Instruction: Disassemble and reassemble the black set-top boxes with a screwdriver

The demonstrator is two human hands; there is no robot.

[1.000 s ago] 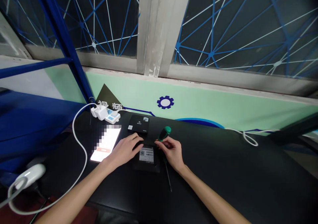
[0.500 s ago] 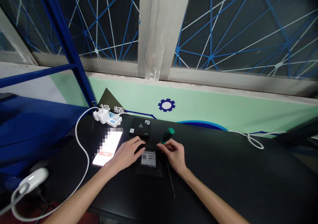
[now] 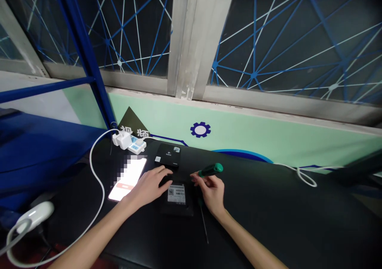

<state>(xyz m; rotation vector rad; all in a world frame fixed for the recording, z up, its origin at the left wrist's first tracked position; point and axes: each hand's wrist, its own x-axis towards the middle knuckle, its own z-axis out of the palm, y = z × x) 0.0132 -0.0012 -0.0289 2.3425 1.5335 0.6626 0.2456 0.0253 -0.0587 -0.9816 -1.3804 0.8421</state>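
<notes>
A flat black box [image 3: 176, 210] with a white printed label [image 3: 176, 194] lies on the black table in front of me. My left hand [image 3: 154, 184] is at its upper left corner, thumb and fingers bent around the edge; dark shade hides the exact contact. In my right hand [image 3: 212, 189] is a screwdriver [image 3: 212, 169] with a green and black handle, pinched in the fingers and tilted with its handle end to the right. Its tip is hard to make out. Below that hand a second screwdriver [image 3: 204, 223] lies on the table, its dark handle partly covered.
Behind the box lies another black device [image 3: 168, 154] with stickers. A lit phone [image 3: 128, 181] lies left of my left hand. A white power strip [image 3: 137, 145] with plugs stands near the wall, and a white cable [image 3: 100, 181] loops down the left side.
The screwdriver in my right hand has swung from nearly upright to leaning right. My left hand has stayed at the box corner. The view has shifted slightly.
</notes>
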